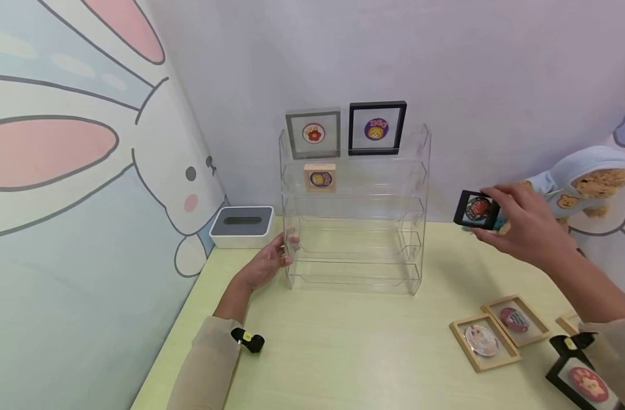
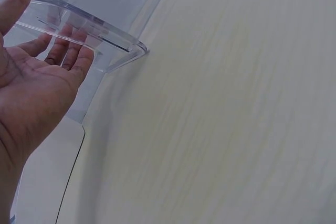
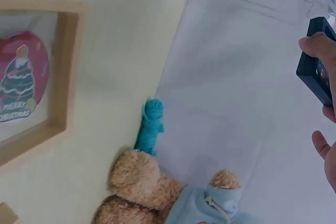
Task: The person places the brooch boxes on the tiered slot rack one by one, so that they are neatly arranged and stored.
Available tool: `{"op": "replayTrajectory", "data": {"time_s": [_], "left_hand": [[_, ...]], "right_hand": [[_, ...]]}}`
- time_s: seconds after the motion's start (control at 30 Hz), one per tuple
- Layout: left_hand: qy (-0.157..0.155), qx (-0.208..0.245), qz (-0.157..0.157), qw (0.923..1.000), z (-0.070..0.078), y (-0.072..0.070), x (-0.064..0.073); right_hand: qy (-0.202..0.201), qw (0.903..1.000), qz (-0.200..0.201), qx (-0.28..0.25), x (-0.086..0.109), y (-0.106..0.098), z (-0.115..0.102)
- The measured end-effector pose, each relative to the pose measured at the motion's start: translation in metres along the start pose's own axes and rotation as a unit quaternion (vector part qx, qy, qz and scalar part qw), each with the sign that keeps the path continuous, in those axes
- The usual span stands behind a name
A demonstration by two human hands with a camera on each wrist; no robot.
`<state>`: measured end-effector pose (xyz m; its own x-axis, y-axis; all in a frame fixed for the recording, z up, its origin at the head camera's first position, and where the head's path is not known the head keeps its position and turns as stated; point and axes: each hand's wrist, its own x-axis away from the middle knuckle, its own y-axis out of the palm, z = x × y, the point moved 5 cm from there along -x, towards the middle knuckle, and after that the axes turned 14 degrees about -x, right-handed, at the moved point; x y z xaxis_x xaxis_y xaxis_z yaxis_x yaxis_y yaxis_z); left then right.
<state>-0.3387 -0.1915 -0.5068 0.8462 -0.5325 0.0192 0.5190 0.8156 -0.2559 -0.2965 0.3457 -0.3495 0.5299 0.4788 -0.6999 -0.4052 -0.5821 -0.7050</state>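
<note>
My right hand (image 1: 533,228) pinches a small black photo frame (image 1: 466,208) with a red round picture, held in the air to the right of a clear acrylic tiered rack (image 1: 353,262). In the right wrist view the thumb lies along the edge of that frame (image 3: 314,69). My left hand (image 1: 266,262) holds the rack's left side low down; in the left wrist view the thumb and fingers stand on either side of the clear panel (image 2: 89,19). A grey frame (image 1: 314,154) and a larger black frame (image 1: 377,151) stand on the top tier, a small wooden frame (image 1: 320,188) below them.
Wooden frames (image 1: 502,364) lie on the table at the right, with another black frame (image 1: 563,380) near my right sleeve. A teddy bear (image 1: 594,188) in light blue sits against the back wall. A white and grey tissue box (image 1: 241,241) stands left of the rack.
</note>
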Motion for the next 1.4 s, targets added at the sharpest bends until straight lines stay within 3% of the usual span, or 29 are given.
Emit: {"op": "replayTrajectory", "data": {"time_s": [0.2,0.7,0.9,1.07,1.4], "left_hand": [[-0.001,0.001,0.000,1.0000,-0.001,0.000,0.000],[-0.003,0.002,0.002,1.0000,0.000,-0.001,0.001],[-0.004,0.006,0.001,1.0000,0.000,0.001,0.002],[-0.009,0.011,0.003,0.9999,-0.003,0.001,0.003],[0.011,0.009,-0.002,0.9999,-0.003,0.000,0.002]], "right_hand": [[-0.011,0.9998,0.017,-0.007,-0.025,0.004,-0.018],[-0.058,0.9982,-0.008,-0.009,-0.103,0.036,-0.062],[-0.081,0.9966,-0.005,0.017,-0.131,0.057,-0.073],[-0.098,0.9928,-0.002,0.068,-0.150,0.074,-0.081],[-0.111,0.9827,-0.017,0.147,-0.171,0.094,-0.088]]}}
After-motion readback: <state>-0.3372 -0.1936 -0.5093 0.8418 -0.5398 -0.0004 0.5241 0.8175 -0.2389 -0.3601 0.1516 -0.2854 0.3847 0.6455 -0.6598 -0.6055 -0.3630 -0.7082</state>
